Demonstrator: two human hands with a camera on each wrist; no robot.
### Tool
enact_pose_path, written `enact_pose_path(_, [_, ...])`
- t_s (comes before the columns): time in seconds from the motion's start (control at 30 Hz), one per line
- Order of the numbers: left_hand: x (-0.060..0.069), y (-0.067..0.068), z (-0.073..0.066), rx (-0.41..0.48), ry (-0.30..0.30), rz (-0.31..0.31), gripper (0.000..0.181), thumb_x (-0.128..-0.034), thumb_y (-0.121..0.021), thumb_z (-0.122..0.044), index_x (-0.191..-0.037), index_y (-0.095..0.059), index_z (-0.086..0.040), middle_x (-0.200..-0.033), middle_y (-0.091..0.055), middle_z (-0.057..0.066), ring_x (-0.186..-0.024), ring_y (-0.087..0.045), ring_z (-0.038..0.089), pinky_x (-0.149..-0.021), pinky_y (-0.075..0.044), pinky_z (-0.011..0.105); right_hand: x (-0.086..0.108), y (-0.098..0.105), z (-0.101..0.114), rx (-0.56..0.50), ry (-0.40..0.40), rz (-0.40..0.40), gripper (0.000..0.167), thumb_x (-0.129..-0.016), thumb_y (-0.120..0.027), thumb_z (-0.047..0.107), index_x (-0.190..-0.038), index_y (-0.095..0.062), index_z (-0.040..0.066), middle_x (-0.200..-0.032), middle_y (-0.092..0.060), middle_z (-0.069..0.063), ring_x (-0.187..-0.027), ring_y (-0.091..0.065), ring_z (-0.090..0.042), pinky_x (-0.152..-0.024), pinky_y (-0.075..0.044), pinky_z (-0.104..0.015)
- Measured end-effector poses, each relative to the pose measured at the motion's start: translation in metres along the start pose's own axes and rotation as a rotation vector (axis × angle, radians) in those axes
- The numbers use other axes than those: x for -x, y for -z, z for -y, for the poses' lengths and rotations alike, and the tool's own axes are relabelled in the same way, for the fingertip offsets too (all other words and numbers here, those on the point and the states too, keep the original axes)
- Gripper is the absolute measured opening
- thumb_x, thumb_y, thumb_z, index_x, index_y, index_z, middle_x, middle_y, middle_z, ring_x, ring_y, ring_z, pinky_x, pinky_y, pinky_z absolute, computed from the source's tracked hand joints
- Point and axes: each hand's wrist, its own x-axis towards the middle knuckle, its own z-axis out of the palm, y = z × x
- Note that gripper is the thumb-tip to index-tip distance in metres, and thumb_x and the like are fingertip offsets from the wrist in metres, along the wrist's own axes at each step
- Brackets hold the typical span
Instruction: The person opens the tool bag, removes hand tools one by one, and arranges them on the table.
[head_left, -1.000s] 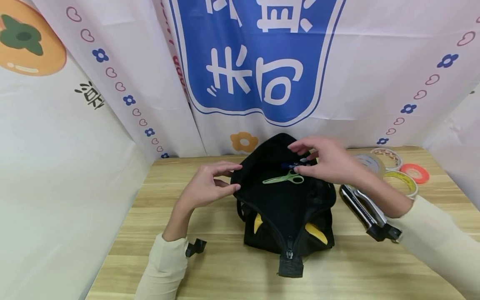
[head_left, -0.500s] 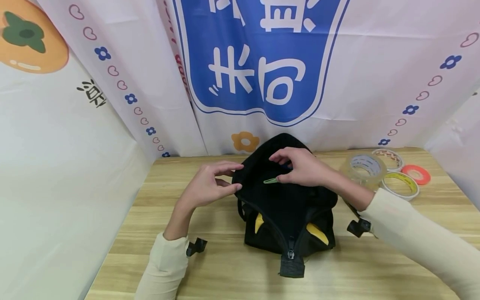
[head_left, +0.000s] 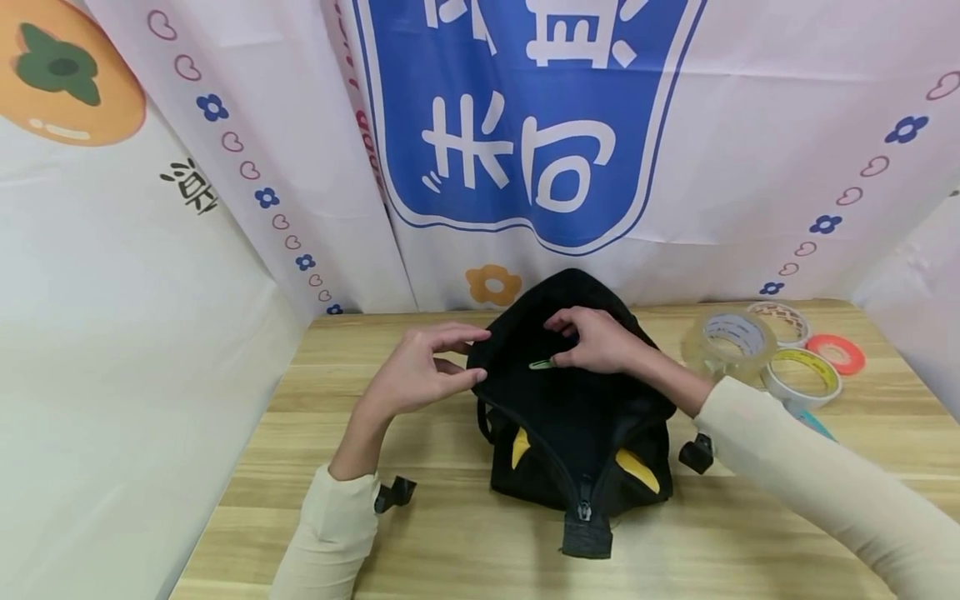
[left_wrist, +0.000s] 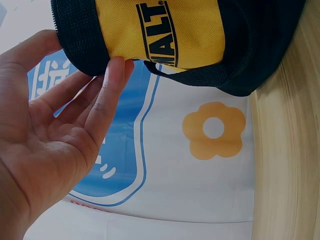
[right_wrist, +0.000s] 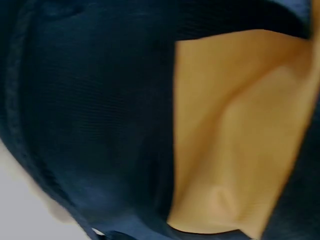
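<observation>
A black and yellow tool bag (head_left: pixel 570 433), lettered on its yellow panel (left_wrist: pixel 195 35), lies with its zipped mouth wide apart on the table. My left hand (head_left: pixel 423 371) holds the bag's left rim, thumb and fingers on either side of the edge. Reaching into the mouth is my right hand (head_left: pixel 596 340), its thumb and fingers apart; part of the fingers is hidden. Beneath its thumb shows the tip of green scissors (head_left: pixel 540 364), whose handles are covered. Black and yellow fabric (right_wrist: pixel 230 135) fills the right wrist view, with the right hand out of sight.
Right of the bag lie a clear tape roll (head_left: pixel 731 340), a white roll (head_left: pixel 780 323), a yellow-cored roll (head_left: pixel 802 375) and a red roll (head_left: pixel 837 353). A light-blue item (head_left: pixel 810 421) shows beside the right sleeve. A printed curtain (head_left: pixel 450 258) hangs behind the table.
My right hand has moved left and down into the bag, covering the scissors' handles and the blue item beside them. The left hand stays at the rim.
</observation>
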Motion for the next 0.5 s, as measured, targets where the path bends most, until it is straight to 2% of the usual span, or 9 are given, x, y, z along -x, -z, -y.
enact_pose_path(0.2, [0.000,0.000,0.002,-0.002,0.009,0.000,0.047,-0.0925,-0.083,-0.008,-0.138,-0.072,-0.005,-0.144,-0.069,0.014,-0.115,-0.075,0.031,-0.087,-0.068,0.029,-0.003,-0.014,-0.012,-0.018,-0.045,0.034,0.052,-0.092,-0.082,0.017,-0.139,-0.067,-0.001,-0.141,-0.067,-0.021,-0.127,-0.065,-0.040,-0.109,-0.055,-0.056])
enact_pose_path(0.5, [0.001,0.001,0.002,-0.021,0.003,-0.003,0.047,-0.0925,-0.083,-0.009,-0.138,-0.072,-0.006,-0.144,-0.070,0.013,-0.116,-0.074,0.031,-0.088,-0.068,0.031,-0.005,-0.031,-0.020,0.075,-0.062,0.074,0.055,-0.089,-0.084,0.021,-0.136,-0.068,-0.001,-0.139,-0.069,-0.023,-0.129,-0.064,-0.040,-0.111,-0.051,-0.055])
